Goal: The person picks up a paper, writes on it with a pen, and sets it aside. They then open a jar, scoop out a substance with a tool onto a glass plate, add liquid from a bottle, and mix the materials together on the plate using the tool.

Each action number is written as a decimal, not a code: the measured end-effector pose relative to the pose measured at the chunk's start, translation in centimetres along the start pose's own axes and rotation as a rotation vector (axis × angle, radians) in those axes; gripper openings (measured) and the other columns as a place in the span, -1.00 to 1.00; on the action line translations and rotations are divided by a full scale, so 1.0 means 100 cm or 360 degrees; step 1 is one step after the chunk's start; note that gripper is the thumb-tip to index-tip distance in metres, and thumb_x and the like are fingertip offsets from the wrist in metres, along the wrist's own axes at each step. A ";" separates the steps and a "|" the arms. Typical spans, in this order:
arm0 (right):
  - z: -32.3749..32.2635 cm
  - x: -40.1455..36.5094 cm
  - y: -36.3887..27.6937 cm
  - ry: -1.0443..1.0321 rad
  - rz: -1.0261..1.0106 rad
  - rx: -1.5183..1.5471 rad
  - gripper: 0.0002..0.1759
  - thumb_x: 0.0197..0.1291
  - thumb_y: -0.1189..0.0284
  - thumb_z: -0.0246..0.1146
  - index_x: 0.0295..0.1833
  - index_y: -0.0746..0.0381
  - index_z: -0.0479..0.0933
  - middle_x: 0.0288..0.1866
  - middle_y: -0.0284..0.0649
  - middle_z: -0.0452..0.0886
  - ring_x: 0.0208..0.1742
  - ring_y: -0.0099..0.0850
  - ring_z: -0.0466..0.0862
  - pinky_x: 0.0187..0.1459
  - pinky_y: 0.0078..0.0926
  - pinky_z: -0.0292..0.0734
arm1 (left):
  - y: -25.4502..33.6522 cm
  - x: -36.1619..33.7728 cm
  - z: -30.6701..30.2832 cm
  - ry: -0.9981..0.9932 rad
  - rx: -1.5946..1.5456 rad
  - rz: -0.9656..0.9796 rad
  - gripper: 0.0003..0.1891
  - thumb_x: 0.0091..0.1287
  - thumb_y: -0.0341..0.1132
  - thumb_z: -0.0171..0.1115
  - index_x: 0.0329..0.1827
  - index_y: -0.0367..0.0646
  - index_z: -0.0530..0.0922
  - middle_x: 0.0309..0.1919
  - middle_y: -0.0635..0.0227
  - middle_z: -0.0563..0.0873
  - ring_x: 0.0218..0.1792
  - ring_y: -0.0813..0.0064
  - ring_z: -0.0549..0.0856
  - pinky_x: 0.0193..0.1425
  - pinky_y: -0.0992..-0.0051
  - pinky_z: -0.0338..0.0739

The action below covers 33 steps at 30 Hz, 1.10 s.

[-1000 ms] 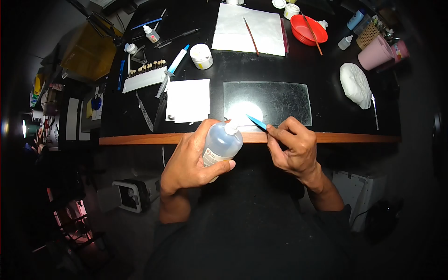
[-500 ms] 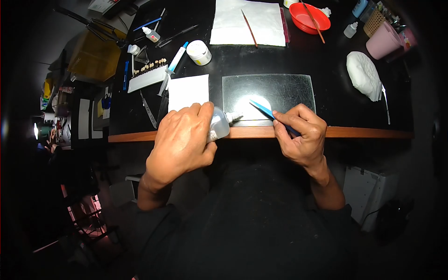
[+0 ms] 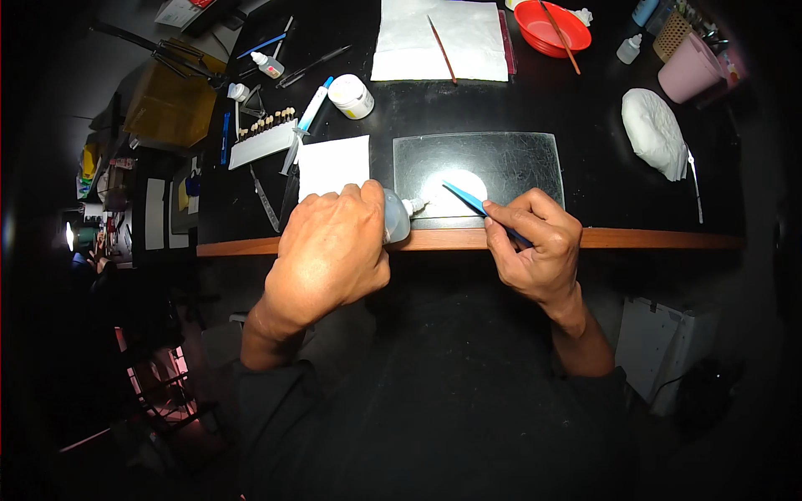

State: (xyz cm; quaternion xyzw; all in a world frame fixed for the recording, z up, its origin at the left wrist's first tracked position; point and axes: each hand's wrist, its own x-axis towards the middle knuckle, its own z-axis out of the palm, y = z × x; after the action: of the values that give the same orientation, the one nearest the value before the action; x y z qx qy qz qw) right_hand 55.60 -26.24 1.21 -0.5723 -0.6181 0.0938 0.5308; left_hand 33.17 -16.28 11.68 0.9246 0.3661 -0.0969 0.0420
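Note:
My left hand (image 3: 330, 250) is wrapped around a translucent squeeze bottle (image 3: 396, 215), tipped on its side with the nozzle pointing right. In my right hand (image 3: 539, 242), blue tweezers (image 3: 464, 198) are pinched between thumb and fingers, tips pointing up and left. The nozzle and the tweezers' tips are close together, above the near left part of a glass slab (image 3: 522, 163). A bright glare on the slab makes it hard to see whether anything sits at the tips. Left of the slab lies a white paper pad (image 3: 334, 167), partly behind my left hand.
A white jar (image 3: 351, 98), a syringe (image 3: 312, 108) and a shade guide of tooth tabs (image 3: 263, 144) lie at the left. Farther back are a brush (image 3: 443, 50) on paper towel (image 3: 401, 42) and a red bowl (image 3: 535, 37). White wadding (image 3: 652, 129) and a pink cup (image 3: 689, 71) stand right.
My left hand has turned a little, so less of the bottle shows. The tweezers have shifted slightly left and down. The view itself has moved slightly.

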 end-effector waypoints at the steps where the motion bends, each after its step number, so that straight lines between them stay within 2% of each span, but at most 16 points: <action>1: 0.000 0.000 0.000 0.0002 -0.0001 0.0004 -0.76 0.06 0.67 0.53 -0.10 0.32 0.86 -0.44 -0.29 0.61 -0.58 -0.58 0.53 -0.58 -0.55 0.33 | 0.000 0.000 0.001 0.0061 0.0025 0.0044 -0.75 0.09 -0.45 0.37 -0.23 -0.40 0.56 -0.39 -0.13 0.74 -0.37 -0.08 0.82 -0.19 0.11 0.73; 10: 0.000 0.000 -0.001 -0.0005 0.0025 0.0011 -0.77 0.08 0.67 0.52 -0.10 0.32 0.86 -0.45 -0.30 0.59 -0.58 -0.60 0.51 -0.58 -0.54 0.31 | 0.001 0.001 0.000 0.0044 0.0028 0.0026 -0.77 0.10 -0.45 0.35 -0.24 -0.40 0.56 -0.40 -0.14 0.74 -0.38 -0.08 0.82 -0.17 0.12 0.75; 16: 0.000 0.000 -0.002 0.0015 0.0016 0.0019 -0.78 0.10 0.67 0.52 -0.09 0.33 0.86 -0.45 -0.30 0.60 -0.57 -0.60 0.53 -0.56 -0.55 0.34 | -0.005 0.000 0.001 0.0070 -0.0066 0.0041 -0.74 0.09 -0.43 0.36 -0.23 -0.43 0.55 -0.39 -0.16 0.74 -0.35 -0.15 0.81 -0.15 0.10 0.75; 19: -0.001 0.000 -0.004 0.0001 0.0049 0.0004 -0.78 0.11 0.67 0.52 -0.09 0.33 0.85 -0.44 -0.29 0.60 -0.55 -0.59 0.57 -0.55 -0.54 0.37 | -0.015 -0.005 -0.002 0.0095 -0.0221 0.0053 -0.65 0.11 -0.38 0.39 -0.10 -0.42 0.55 -0.32 -0.15 0.75 -0.26 -0.20 0.81 -0.09 0.05 0.71; 22: -0.001 0.000 -0.004 0.0016 0.0052 0.0016 -0.78 0.12 0.67 0.51 -0.08 0.35 0.85 -0.43 -0.24 0.63 -0.53 -0.52 0.62 -0.52 -0.51 0.42 | -0.047 -0.021 -0.010 0.0275 -0.0961 0.0199 -0.34 0.08 -0.35 0.54 0.29 -0.30 0.53 -0.11 -0.10 0.76 -0.05 -0.20 0.79 0.03 0.13 0.66; 23: -0.001 0.001 -0.004 0.0009 0.0065 -0.0007 -0.78 0.13 0.67 0.51 -0.07 0.35 0.84 -0.43 -0.23 0.64 -0.52 -0.50 0.64 -0.50 -0.50 0.44 | -0.057 -0.028 -0.011 0.0376 -0.1077 0.0241 -0.29 0.08 -0.43 0.58 0.36 -0.31 0.51 -0.09 0.02 0.80 -0.03 0.02 0.84 0.11 0.27 0.68; 25: -0.003 0.002 -0.007 -0.0012 0.0084 -0.0028 -0.79 0.15 0.67 0.51 -0.07 0.37 0.84 -0.41 -0.19 0.66 -0.50 -0.45 0.67 -0.47 -0.48 0.47 | -0.072 -0.054 -0.005 0.0580 -0.1517 -0.0040 -0.27 0.14 -0.46 0.60 0.41 -0.30 0.48 0.00 0.17 0.79 0.06 0.31 0.82 0.25 0.35 0.64; 26: -0.004 0.003 -0.009 -0.0038 0.0103 -0.0028 -0.79 0.17 0.68 0.49 -0.06 0.38 0.83 -0.40 -0.16 0.68 -0.47 -0.41 0.69 -0.44 -0.46 0.50 | -0.078 -0.067 0.000 0.0743 -0.1715 -0.0181 -0.24 0.19 -0.48 0.58 0.48 -0.31 0.42 0.10 0.22 0.75 0.15 0.45 0.74 0.35 0.38 0.60; 27: -0.005 0.005 -0.011 -0.0067 0.0120 -0.0033 -0.80 0.19 0.69 0.48 -0.05 0.39 0.82 -0.39 -0.15 0.69 -0.46 -0.41 0.70 -0.44 -0.45 0.51 | -0.089 -0.077 0.003 0.0843 -0.1914 -0.0217 -0.21 0.22 -0.48 0.56 0.52 -0.34 0.36 0.19 0.10 0.72 0.22 0.34 0.74 0.41 0.33 0.59; 30: -0.006 0.007 -0.013 -0.0130 0.0095 -0.0071 -0.81 0.22 0.70 0.47 -0.05 0.40 0.82 -0.38 -0.15 0.71 -0.47 -0.45 0.69 -0.45 -0.48 0.48 | -0.116 -0.092 0.027 0.1403 -0.1852 -0.0266 -0.27 0.35 -0.52 0.51 0.54 -0.33 0.32 0.26 0.00 0.69 0.28 0.21 0.74 0.46 0.23 0.60; 31: -0.006 0.008 -0.014 -0.0147 0.0119 -0.0053 -0.82 0.24 0.70 0.46 -0.05 0.40 0.82 -0.39 -0.16 0.70 -0.48 -0.49 0.67 -0.46 -0.51 0.45 | -0.123 -0.093 0.035 0.1533 -0.1751 -0.0384 -0.30 0.36 -0.46 0.51 0.53 -0.34 0.37 0.25 -0.01 0.69 0.27 0.19 0.74 0.47 0.23 0.58; 33: -0.004 0.007 -0.010 -0.0167 0.0082 -0.0040 -0.81 0.27 0.71 0.44 -0.02 0.41 0.81 -0.41 -0.17 0.67 -0.49 -0.52 0.65 -0.47 -0.52 0.42 | -0.146 -0.091 0.060 0.1723 -0.1639 -0.0489 -0.33 0.37 -0.53 0.50 0.50 -0.33 0.39 0.26 0.00 0.70 0.28 0.23 0.74 0.47 0.25 0.57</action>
State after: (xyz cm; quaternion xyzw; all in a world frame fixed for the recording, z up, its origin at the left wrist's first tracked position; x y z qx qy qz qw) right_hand 55.47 -26.22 2.52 -0.5888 -0.6314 0.1296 0.4878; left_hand 15.85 -12.61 7.66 0.6453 0.4592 0.5482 0.2687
